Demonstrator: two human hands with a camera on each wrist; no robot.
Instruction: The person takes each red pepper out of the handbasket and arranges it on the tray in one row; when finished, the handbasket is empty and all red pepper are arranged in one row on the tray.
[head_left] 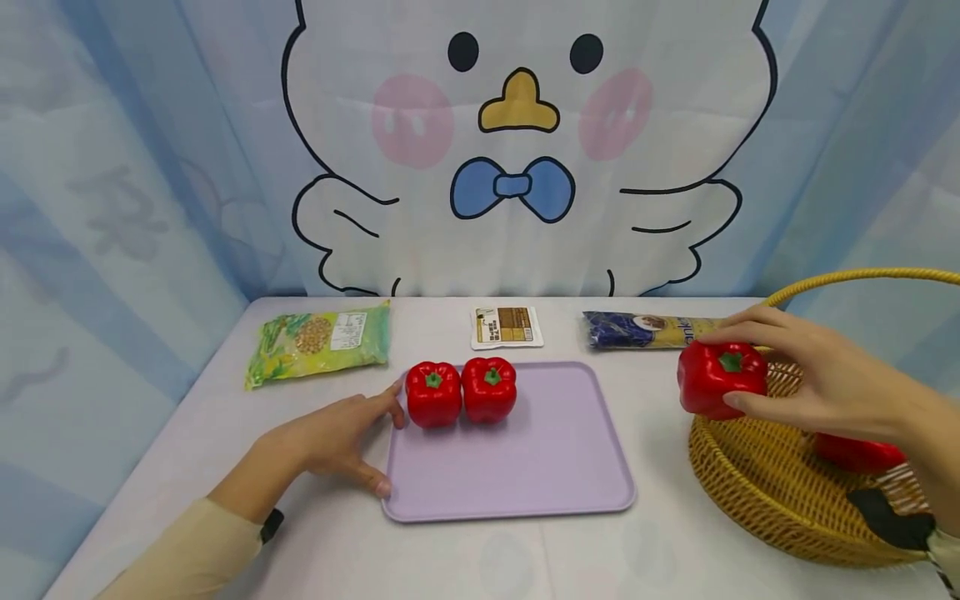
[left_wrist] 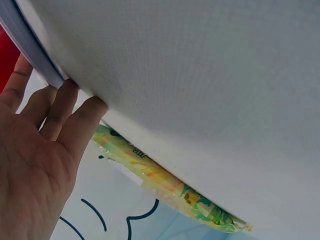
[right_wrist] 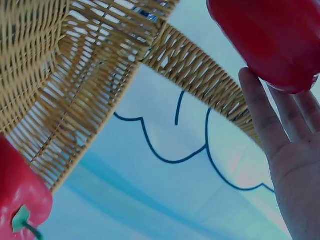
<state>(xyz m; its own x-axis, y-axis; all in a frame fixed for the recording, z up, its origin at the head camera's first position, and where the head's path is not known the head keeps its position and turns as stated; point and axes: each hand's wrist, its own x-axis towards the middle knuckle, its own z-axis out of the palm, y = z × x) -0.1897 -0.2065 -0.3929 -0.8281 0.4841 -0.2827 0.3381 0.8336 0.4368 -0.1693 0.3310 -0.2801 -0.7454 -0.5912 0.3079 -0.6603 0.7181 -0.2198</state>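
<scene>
My right hand (head_left: 817, 371) holds a red bell pepper (head_left: 712, 392) with a green stem, pinched between thumb and fingers above the left rim of a wicker basket (head_left: 742, 487). In the right wrist view, the fingers lie against the held pepper (right_wrist: 270, 42). Another red pepper (head_left: 858, 452) lies inside the basket, partly hidden by the right forearm. My left hand (head_left: 333, 437) touches the left edge of a lilac tray (head_left: 517, 475), its thumb and fingers spread along the rim. Two red bell peppers, a left one (head_left: 432, 400) and a right one (head_left: 489, 396), sit side by side on the tray's back left part.
Behind the tray lie a green and yellow bag (head_left: 318, 342), a small white and brown packet (head_left: 507, 327) and a long blue and yellow packet (head_left: 637, 331). The basket's tall handle (head_left: 862, 275) arches up at the right. A cartoon-print curtain (head_left: 517, 242) hangs behind the table.
</scene>
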